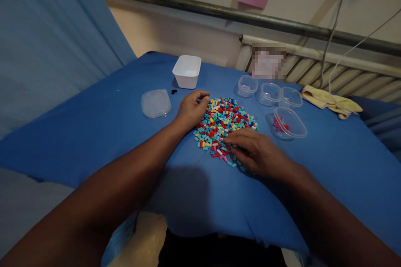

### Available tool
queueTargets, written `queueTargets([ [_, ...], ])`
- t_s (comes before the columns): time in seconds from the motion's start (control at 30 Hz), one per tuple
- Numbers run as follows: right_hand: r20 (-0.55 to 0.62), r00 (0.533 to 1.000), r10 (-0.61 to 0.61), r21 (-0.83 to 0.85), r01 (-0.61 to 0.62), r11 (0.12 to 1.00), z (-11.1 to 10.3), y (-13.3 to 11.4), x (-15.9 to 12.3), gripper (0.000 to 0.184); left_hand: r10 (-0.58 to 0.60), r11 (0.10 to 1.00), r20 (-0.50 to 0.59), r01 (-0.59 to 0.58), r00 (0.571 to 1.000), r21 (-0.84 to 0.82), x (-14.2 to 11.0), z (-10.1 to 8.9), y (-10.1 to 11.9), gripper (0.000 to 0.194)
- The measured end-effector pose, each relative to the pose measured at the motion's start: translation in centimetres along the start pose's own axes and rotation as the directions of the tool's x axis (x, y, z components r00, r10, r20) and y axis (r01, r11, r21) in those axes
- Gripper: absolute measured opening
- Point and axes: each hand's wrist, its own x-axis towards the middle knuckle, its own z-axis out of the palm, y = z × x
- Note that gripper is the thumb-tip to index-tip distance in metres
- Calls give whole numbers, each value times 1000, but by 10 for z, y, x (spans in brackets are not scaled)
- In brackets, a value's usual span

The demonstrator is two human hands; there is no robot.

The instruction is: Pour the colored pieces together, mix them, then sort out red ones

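Note:
A pile of small toy building bricks [225,119] in red, teal, blue, yellow, white and pink is spread on the blue-covered table. At its upper left edge rests my left hand [191,110], with bent fingers and the thumb close to the fingertips; whatever lies between them is too small to make out. My right hand [261,150] reaches in over the near right side of the pile. Its fingertips touch the bricks, and a gap shows between thumb and fingers. To the right, a clear plastic tub [290,123] contains several red bricks.
Behind the pile stand a white tub [187,73] and clear tubs [247,86]. A stack of clear lids [156,104] and a small black item [174,91] lie left. A yellow cloth [332,101] sits by the radiator [308,66]. A blue curtain [59,29] hangs at left.

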Motion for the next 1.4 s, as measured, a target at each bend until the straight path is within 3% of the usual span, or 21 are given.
queueTargets([
  [0.1,75,997,-34,3,34,999,2,-4,1,24,-15,1000,11,14,1000,8,0,0,0,35],
  [0.3,104,994,-46,-9,47,999,1,-8,3,21,-2,1000,3,2,1000,14,3,-1,-1,36],
  [0.53,110,992,-58,-46,63,997,-1,-9,4,16,-74,997,12,74,997,-4,5,-4,1,41],
  [0.63,8,1000,-27,-18,27,999,-7,-5,0,18,-61,998,3,61,998,-8,4,-4,2,41],
  [0.73,-146,986,80,30,-77,997,-13,1,-4,24,-44,999,5,44,999,-5,3,-3,2,40],
  [0.8,-178,977,120,50,-113,992,-13,4,-6,26,-40,999,12,40,999,11,3,-3,1,41],
  [0.93,-91,988,128,9,-127,992,-7,4,-4,20,-40,999,8,40,999,8,1,-2,1,40],
  [1.1,74,984,160,-175,-145,974,-1,-1,0,14,-34,999,9,34,999,15,0,-2,3,36],
  [1.4,145,974,177,-236,-140,962,-4,-10,5,19,-36,999,11,36,999,13,-1,0,0,35],
])
